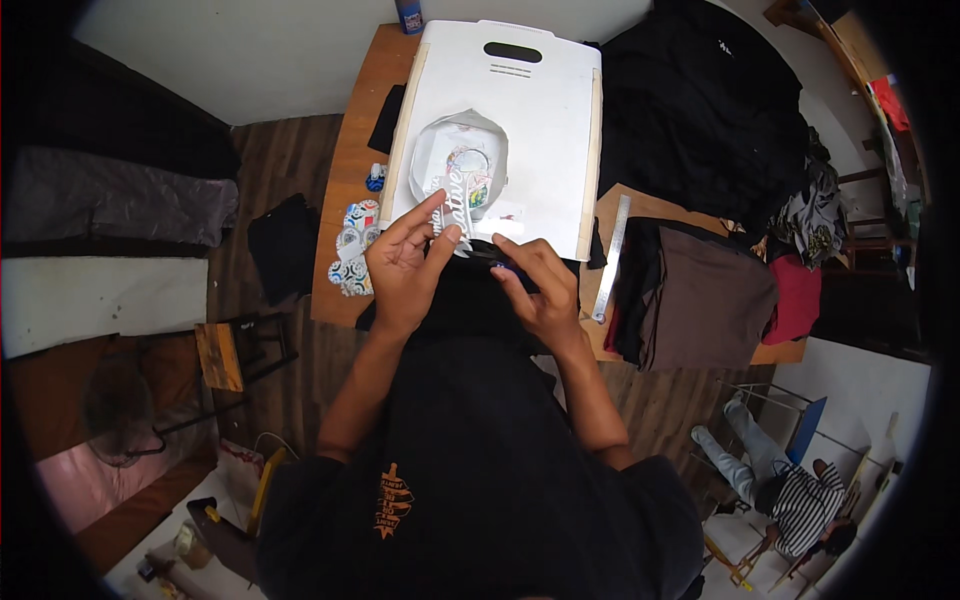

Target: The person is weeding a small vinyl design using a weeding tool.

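Item: cut-out lettered sticker strip (pixel 452 200), pinched in the closed grip of the left hand (pixel 402 262), long axis running away from the body over the white cutting board (pixel 545 130) on the surface; right hand (pixel 535 285) just beside, fingers loosely curled, contents indiscernible.

Bare board (pixel 545 130) top; clothes (pixel 700 110) rt.
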